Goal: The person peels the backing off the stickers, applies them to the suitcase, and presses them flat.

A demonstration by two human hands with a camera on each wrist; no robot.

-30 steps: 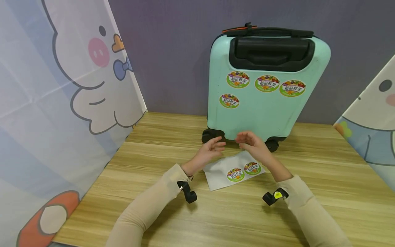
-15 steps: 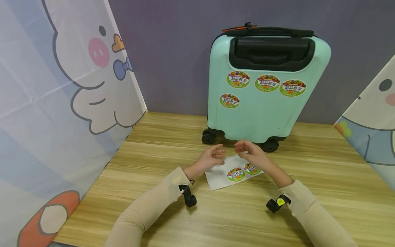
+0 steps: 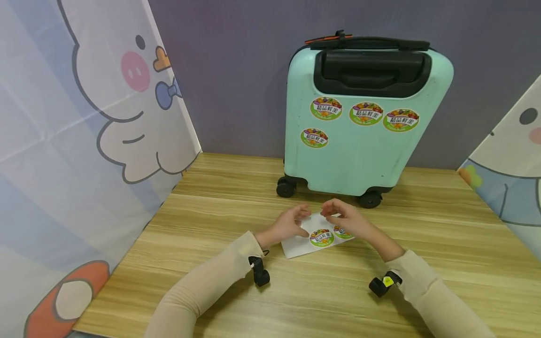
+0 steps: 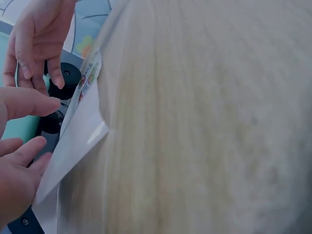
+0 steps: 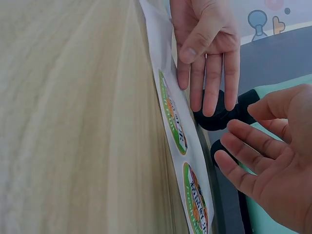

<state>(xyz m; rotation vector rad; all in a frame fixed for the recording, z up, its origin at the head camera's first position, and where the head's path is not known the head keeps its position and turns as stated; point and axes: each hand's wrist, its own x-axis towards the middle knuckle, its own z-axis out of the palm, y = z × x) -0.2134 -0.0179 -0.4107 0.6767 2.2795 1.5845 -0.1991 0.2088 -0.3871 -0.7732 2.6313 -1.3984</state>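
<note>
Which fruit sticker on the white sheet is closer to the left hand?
The left fruit sticker, beside the left hand; the right one is farther, partly hidden by the right hand in the head view.

- Suitcase (image 3: pixel 346 162): mint green; black wheels (image 3: pixel 285 188), black handle (image 3: pixel 374 70).
- Stickers (image 3: pixel 366 114) on it: green below, dark lettering on white, many-coloured fruit above.
- Sheet (image 3: pixel 294 246): white, its printed labels (image 3: pixel 322 238) matching.
- Table (image 3: pixel 236 183): yellowish-brown wood grain.
- Sleeves (image 3: pixel 215 270): plain beige.
- Wall (image 3: pixel 236 84): grey, perhaps purplish, hard to judge.
- Left backdrop (image 3: pixel 63 188): pale blue and white, cartoon figure outlined in grey.
</note>
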